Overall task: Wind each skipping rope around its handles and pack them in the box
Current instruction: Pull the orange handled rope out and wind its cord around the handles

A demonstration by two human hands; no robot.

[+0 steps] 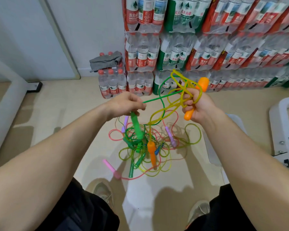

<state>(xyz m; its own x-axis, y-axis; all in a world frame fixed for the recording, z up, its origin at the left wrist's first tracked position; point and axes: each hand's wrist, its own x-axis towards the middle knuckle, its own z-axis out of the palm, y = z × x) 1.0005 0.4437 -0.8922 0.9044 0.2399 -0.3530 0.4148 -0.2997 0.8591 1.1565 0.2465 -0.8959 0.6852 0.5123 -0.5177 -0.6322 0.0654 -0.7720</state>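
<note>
Many shrink-wrapped water-bottle packs (pixel 207 47) line the wall. One tangled pile of coloured plastic skipping ropes (pixel 148 147) lies on the floor. My right hand (pixel 198 105) grips one orange handle (pixel 203 82) looped in yellow rope (pixel 173 105); my left hand (pixel 125 104) pinches one green rope (pixel 157 98), its green handle (pixel 137 127) hanging below.

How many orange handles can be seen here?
2. One orange handle is gripped in the right hand; the other is lower down, among the tangled ropes. More could be hidden in the tangle.
</note>
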